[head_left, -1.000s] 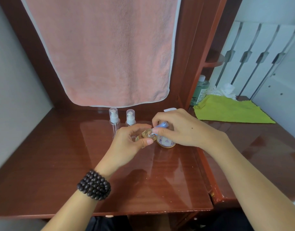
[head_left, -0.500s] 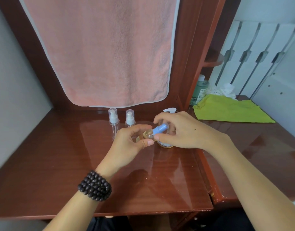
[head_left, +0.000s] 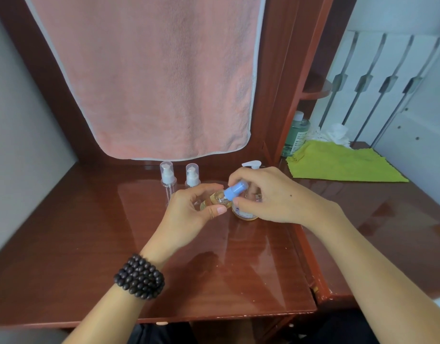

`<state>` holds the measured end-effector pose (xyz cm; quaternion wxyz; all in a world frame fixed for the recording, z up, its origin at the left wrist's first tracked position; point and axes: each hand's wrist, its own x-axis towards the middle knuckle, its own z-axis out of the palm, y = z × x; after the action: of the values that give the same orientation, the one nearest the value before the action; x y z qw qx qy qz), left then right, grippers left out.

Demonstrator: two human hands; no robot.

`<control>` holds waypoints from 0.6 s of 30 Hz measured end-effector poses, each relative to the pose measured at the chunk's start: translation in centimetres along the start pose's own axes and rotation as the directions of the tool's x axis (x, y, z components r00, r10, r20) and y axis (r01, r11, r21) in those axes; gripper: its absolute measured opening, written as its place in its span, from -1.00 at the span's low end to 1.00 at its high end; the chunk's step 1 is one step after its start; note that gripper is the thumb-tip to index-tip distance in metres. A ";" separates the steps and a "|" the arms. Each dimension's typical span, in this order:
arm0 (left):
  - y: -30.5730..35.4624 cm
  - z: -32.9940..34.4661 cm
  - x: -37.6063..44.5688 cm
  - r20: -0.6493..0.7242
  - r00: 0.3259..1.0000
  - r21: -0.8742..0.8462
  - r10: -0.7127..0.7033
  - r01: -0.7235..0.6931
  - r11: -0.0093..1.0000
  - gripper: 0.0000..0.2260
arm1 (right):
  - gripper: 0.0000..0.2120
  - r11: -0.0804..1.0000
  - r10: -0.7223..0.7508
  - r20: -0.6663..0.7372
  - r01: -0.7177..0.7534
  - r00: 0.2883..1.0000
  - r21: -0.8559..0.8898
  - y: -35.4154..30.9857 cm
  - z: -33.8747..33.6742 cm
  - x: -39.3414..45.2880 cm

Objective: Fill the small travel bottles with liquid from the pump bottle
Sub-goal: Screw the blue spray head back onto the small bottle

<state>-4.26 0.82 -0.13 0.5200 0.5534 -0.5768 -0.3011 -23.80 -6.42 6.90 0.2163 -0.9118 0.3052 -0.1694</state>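
Note:
My left hand (head_left: 191, 209) grips a small clear travel bottle (head_left: 215, 199) holding yellowish liquid, tilted above the desk. My right hand (head_left: 271, 194) pinches the blue pump cap (head_left: 235, 190) at that bottle's neck. Behind my right hand stands the large pump bottle (head_left: 246, 212); its white pump head (head_left: 251, 164) shows above my fingers and most of its body is hidden. Two clear travel bottles (head_left: 168, 178) (head_left: 192, 175) with white pumps and clear caps stand upright at the back of the desk.
A pink towel (head_left: 149, 75) hangs over the desk's back panel. To the right a lower desk carries a green cloth (head_left: 343, 163), a green bottle (head_left: 296, 132) and white tissue (head_left: 335, 132). The brown desk (head_left: 77, 244) ends at a front edge near me.
The blue cap has come into fuller view between my right fingers and tilted up to the right. Both hands stay at the same spot above the desk.

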 end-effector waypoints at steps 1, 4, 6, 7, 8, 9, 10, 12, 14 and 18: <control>0.0 0.0 0.1 -0.010 1.000 0.005 0.000 0.000 1.000 -0.64 | -0.88 1.000 -0.020 -0.002 0.020 1.000 0.011 0.0 -0.1 -0.1; 0.1 0.0 0.2 -0.020 1.000 0.016 0.020 -0.020 1.000 -0.64 | -0.88 0.999 -0.023 -0.032 0.024 0.999 0.047 0.1 -0.1 0.1; 0.2 0.1 0.1 -0.030 0.999 0.037 0.041 -0.040 0.998 -0.63 | -0.89 0.998 -0.022 -0.029 0.024 0.999 0.056 0.3 0.1 0.1; 0.1 0.0 0.0 -0.034 0.998 0.059 0.055 -0.053 0.997 -0.62 | -0.90 0.998 -0.026 -0.022 0.027 0.999 0.056 0.4 0.2 0.1; 0.1 0.0 -0.1 -0.032 0.997 0.086 0.073 -0.070 0.994 -0.63 | -0.91 0.998 -0.034 -0.018 0.035 0.999 0.057 0.4 0.2 0.1; 0.2 0.0 -0.2 -0.024 0.996 0.111 0.091 -0.088 0.990 -0.65 | -0.92 0.997 -0.041 -0.019 0.042 0.999 0.059 0.5 0.2 0.1; 0.1 -0.1 -0.2 -0.016 0.995 0.127 0.100 -0.097 0.987 -0.68 | -0.92 0.997 -0.048 -0.022 0.050 0.999 0.056 0.5 0.2 0.1; 0.0 -0.3 -0.2 0.000 0.996 0.109 0.090 -0.090 0.990 -0.70 | -0.94 0.996 -0.062 -0.030 0.064 0.998 0.061 0.5 0.3 0.1; 0.0 -0.3 -0.2 0.018 0.996 0.065 0.084 -0.085 0.994 -0.69 | -0.94 0.994 -0.065 -0.053 0.070 0.996 0.090 0.4 0.6 0.1; 0.3 -0.2 -0.4 -0.019 0.993 0.025 0.118 -0.118 0.993 -0.61 | -0.94 0.988 -0.045 -0.117 0.062 0.992 0.144 0.3 1.1 0.4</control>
<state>-4.25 1.33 0.09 0.5360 0.5277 -0.6067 -0.2573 -23.16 -6.61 5.87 0.2607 -0.8901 0.2791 -0.2487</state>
